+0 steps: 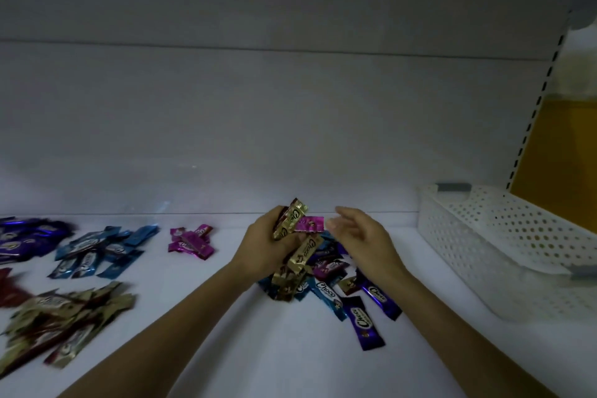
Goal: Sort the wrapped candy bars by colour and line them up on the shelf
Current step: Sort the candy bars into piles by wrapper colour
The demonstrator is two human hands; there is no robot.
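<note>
One gold bar [290, 220] near upright, left hand [268, 244] gripping

A: Carrier?
B: White shelf [226, 349].
A: Left side?
B: Far row: purple pile [26, 239], blue pile [100, 252], magenta pile [192, 241]. Near: gold pile [64, 320]; dark red bars [9, 291] at the edge.
A: Elsewhere?
B: Mixed heap of candy bars [336, 292] centre; white perforated basket [504, 245] right.
</note>
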